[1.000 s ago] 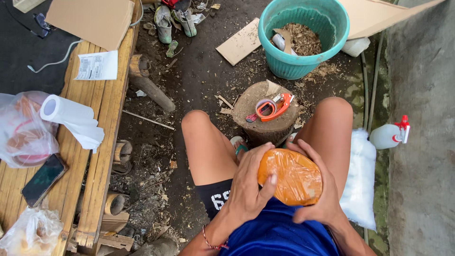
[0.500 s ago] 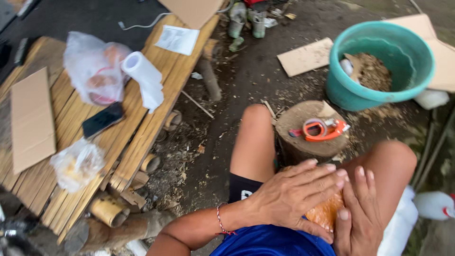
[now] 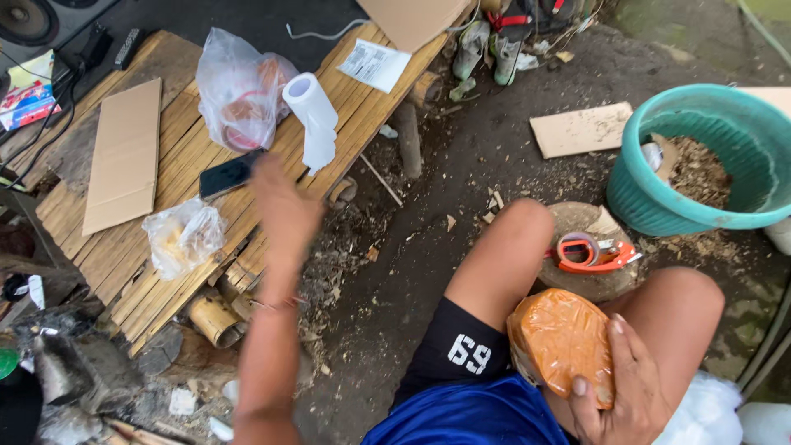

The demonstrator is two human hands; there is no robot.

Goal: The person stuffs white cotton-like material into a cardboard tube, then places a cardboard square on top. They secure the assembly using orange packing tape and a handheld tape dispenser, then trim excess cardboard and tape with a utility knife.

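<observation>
Down at five o'clock, the orange wrapped bundle (image 3: 560, 342) sat on the lap, cupped by the right hand (image 3: 618, 387). The left hand (image 3: 284, 202) (blurred, fingers apparently spread, holding nothing) stretched toward ten o'clock, nearest the dark phone (image 3: 229, 173) lying slantwise on the bamboo bench (image 3: 148, 247), with the paper roll (image 3: 311, 115) just beyond; dirt ground lay between.

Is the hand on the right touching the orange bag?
Touching. The head view shows the right hand wrapped around the orange bag, its fingers lying flat on the wrap with no gap.
</observation>
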